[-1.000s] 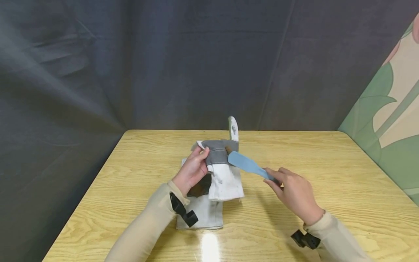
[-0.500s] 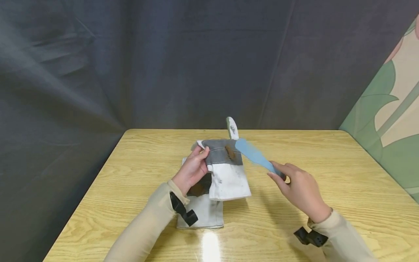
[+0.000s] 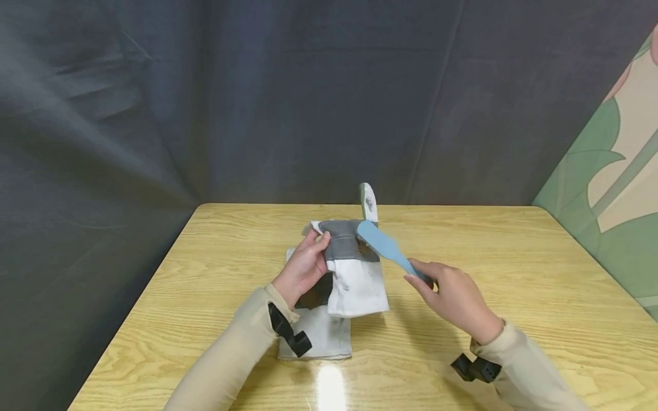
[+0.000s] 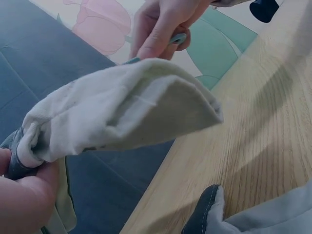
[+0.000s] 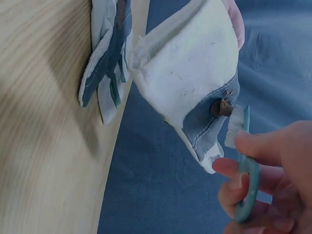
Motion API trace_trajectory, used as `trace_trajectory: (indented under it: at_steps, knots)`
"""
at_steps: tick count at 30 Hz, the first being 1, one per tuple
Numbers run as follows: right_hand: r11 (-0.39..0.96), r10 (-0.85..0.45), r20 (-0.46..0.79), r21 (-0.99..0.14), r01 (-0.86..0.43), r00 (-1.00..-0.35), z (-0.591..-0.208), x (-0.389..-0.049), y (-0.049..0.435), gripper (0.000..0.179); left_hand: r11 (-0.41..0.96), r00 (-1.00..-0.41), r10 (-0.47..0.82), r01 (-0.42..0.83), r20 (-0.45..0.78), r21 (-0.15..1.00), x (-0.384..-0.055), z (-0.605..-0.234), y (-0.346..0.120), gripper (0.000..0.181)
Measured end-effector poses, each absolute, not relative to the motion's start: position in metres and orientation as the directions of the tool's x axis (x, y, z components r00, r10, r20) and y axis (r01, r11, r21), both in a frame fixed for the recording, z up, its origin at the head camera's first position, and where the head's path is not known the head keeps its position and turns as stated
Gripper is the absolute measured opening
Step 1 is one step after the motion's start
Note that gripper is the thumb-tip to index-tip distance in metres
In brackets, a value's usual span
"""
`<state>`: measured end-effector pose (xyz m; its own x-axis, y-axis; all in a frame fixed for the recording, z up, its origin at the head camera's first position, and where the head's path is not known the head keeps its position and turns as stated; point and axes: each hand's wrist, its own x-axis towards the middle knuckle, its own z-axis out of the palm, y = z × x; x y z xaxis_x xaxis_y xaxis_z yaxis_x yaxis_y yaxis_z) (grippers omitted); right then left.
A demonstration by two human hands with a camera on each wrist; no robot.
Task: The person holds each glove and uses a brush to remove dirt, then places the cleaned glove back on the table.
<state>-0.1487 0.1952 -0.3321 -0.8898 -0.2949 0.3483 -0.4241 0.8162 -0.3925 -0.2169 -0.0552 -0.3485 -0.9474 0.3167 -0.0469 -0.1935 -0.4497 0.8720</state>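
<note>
A white and grey work glove (image 3: 356, 288) is held up off the table by my left hand (image 3: 305, 264), thumb on top of its grey band. In the left wrist view its open white cuff (image 4: 161, 114) faces the camera. My right hand (image 3: 454, 297) grips a light blue brush (image 3: 384, 244) by the handle. The right wrist view shows its white bristles (image 5: 236, 126) at a brown smear (image 5: 222, 107) on the grey band, apparently touching it. Beneath, a second similar glove (image 3: 321, 337) lies on the table, partly hidden by the left hand and the raised glove.
The wooden table (image 3: 231, 234) reaches back to a dark cloth backdrop (image 3: 329, 103). A wall with a painted leaf and flower pattern (image 3: 617, 188) stands at the right. Both wrists carry black camera mounts (image 3: 475, 368).
The brush shifted up and right to the glove's edge, then came back left and now covers part of the brown smear. The raised glove's cuff swung slightly right and partly back.
</note>
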Motion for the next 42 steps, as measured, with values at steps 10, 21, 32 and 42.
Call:
trace_trajectory:
  at_steps: [10, 21, 32, 42]
  knots:
    - [0.822, -0.3, 0.298, -0.401, -0.404, -0.906, -0.339, -0.143, 0.204, 0.037, -0.453, -0.939, 0.341, -0.21, -0.049, 0.866, -0.218, -0.347, -0.056, 0.044]
    - [0.774, -0.276, 0.445, -0.423, -0.472, -0.852, -0.33, -0.147, 0.2, 0.034, -0.47, -0.934, 0.357, -0.206, -0.028, 0.859, -0.215, -0.347, -0.051, 0.039]
    - [0.79, -0.303, 0.312, -0.446, -0.42, -0.901, -0.332, -0.149, 0.193, 0.038, -0.448, -0.934, 0.357, -0.201, -0.032, 0.871, -0.215, -0.347, -0.052, 0.042]
    - [0.804, -0.286, 0.295, -0.444, -0.396, -0.912, -0.34, -0.143, 0.198, 0.039, -0.46, -0.937, 0.35, -0.192, -0.022, 0.867, -0.215, -0.346, -0.052, 0.033]
